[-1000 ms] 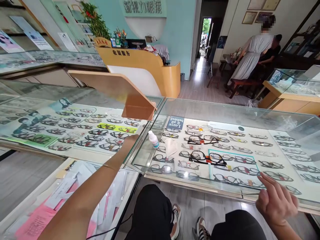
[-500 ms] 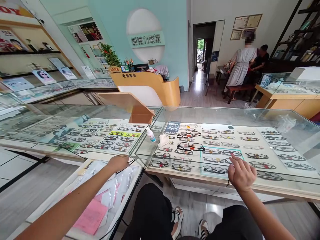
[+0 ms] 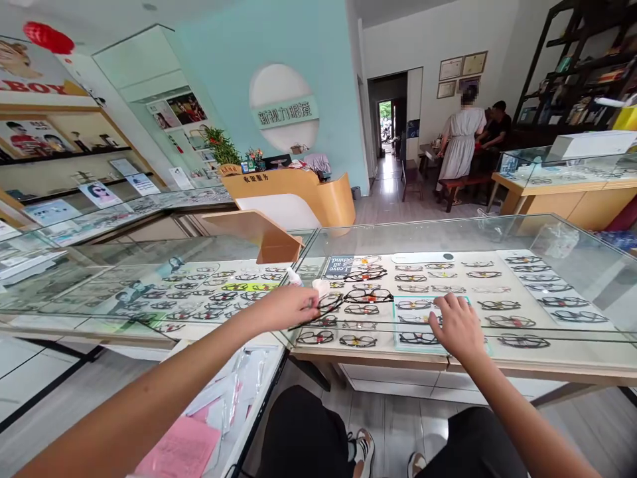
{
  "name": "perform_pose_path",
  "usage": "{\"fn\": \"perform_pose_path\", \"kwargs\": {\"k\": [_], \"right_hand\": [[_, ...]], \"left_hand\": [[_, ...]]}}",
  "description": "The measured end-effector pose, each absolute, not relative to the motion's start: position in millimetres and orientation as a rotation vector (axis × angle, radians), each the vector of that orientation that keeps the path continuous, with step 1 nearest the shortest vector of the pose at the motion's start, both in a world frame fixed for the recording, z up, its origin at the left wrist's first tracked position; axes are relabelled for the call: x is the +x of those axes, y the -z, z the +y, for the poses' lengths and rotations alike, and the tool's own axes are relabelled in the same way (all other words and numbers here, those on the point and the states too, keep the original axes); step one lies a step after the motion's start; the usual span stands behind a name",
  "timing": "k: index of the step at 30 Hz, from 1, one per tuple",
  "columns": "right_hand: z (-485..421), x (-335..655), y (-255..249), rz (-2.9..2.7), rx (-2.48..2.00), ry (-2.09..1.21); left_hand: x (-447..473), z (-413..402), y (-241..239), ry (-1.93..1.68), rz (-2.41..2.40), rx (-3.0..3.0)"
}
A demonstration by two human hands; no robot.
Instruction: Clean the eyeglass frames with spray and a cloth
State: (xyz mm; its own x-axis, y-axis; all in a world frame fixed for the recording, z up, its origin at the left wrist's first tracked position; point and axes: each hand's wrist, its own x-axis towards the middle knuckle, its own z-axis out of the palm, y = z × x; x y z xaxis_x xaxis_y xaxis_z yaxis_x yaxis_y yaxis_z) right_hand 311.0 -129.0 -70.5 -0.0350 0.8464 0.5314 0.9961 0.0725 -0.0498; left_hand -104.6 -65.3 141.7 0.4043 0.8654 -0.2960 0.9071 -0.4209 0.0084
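Note:
My left hand (image 3: 294, 307) reaches over the corner of the glass display case (image 3: 358, 237). Its fingers are closed on a dark-framed pair of eyeglasses (image 3: 330, 304), held low above the glass. Close by it stand a small white spray bottle (image 3: 294, 276), partly hidden behind the hand, and a crumpled white cloth (image 3: 321, 286). To the right of these, two black-framed pairs, the nearer eyeglasses (image 3: 369, 295) and the farther eyeglasses (image 3: 367, 273), lie on the glass top. Over the turquoise-edged tray (image 3: 397, 332), my right hand (image 3: 460, 326) hovers or rests with fingers apart and holds nothing.
Rows of spectacle frames (image 3: 510, 321) fill the case. An open wooden box (image 3: 279, 247) sits behind on the left. Pink paper (image 3: 185, 446) and plastic sleeves lie on a lower surface at left. Two people, one in a light dress (image 3: 456, 143), are at a far table.
My left hand has moved right and forward from the lower surface to the case, bringing the eyeglasses along. My right hand has shifted slightly left, its fingers spreading. The view has tilted up.

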Motion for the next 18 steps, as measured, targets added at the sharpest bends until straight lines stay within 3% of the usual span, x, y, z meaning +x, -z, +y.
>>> {"fn": "perform_pose_path", "kwargs": {"k": [4, 10, 18], "right_hand": [[-130.3, 306.5, 68.2, -1.903, -1.860, 0.446], [-129.7, 303.2, 65.9, -1.897, -1.862, 0.419], [-129.6, 299.3, 59.2, -1.918, -1.866, 0.397]], "left_hand": [[-48.2, 2.8, -149.5, 0.256, 1.648, 2.765], [6.3, 109.4, -119.7, 0.201, 1.686, 2.789], [25.3, 174.4, -75.1, 0.221, 1.725, 2.707]]}}
